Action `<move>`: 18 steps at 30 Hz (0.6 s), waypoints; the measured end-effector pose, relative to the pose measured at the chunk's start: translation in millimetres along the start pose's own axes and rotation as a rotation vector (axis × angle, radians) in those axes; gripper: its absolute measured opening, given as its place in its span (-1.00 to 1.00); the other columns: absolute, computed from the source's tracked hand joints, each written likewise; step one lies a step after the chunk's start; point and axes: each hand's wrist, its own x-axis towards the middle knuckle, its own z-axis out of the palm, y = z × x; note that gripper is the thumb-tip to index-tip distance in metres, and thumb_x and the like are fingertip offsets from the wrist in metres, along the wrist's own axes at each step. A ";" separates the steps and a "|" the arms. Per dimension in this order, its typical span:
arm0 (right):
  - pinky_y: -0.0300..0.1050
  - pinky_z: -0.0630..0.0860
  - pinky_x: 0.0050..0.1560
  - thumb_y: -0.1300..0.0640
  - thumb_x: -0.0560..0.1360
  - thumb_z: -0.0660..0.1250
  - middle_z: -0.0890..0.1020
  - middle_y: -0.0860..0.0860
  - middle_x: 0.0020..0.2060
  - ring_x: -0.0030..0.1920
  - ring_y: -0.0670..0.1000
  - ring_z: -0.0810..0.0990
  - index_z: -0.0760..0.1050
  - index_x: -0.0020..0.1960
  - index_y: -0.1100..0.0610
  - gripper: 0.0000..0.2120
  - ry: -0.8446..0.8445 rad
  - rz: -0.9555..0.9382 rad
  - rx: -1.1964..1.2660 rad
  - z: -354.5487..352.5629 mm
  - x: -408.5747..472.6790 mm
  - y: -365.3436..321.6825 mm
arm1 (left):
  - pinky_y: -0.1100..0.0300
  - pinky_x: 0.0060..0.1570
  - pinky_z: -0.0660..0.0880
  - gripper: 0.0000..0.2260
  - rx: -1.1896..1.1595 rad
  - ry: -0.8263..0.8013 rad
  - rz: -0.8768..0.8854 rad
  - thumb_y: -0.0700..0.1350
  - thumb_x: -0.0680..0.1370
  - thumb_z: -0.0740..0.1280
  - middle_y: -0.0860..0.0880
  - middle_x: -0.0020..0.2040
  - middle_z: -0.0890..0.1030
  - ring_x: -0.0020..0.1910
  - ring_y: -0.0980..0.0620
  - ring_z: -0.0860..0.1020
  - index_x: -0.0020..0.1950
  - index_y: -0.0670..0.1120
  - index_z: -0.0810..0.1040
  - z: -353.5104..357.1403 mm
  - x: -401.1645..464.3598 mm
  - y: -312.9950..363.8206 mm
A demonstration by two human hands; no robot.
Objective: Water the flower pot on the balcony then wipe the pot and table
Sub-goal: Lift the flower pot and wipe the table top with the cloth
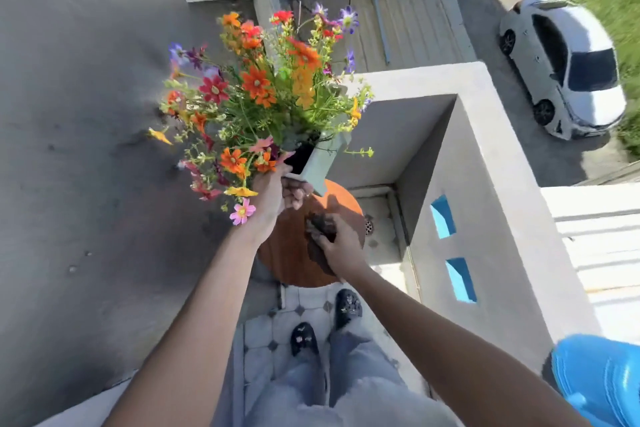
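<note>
My left hand (277, 196) grips the rim of a pale green square flower pot (320, 163), held tilted in the air above the table. Orange, red, purple and yellow flowers (263, 94) spill out of it toward the upper left. Below it stands a small round wooden table (287, 253). My right hand (341, 246) presses a dark crumpled cloth (320, 229) onto the table top.
A grey wall runs along the left. A concrete balcony parapet (485, 156) with blue openings stands on the right. A blue plastic object (602, 378) sits on the parapet at the lower right. My feet stand on a tiled floor (263, 333). A floor drain (369, 225) lies behind the table.
</note>
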 end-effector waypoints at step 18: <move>0.10 0.51 -0.02 0.08 0.55 0.28 0.50 0.14 0.17 0.12 0.21 0.43 0.48 0.32 0.06 -0.66 -0.499 -0.564 -0.754 135.3 27.7 49.2 | 0.35 -0.62 0.28 -0.68 -0.008 0.176 -0.034 -0.22 0.60 0.08 -0.12 -0.56 0.57 -0.65 0.10 0.40 -0.30 -0.24 0.46 -26.9 84.0 22.3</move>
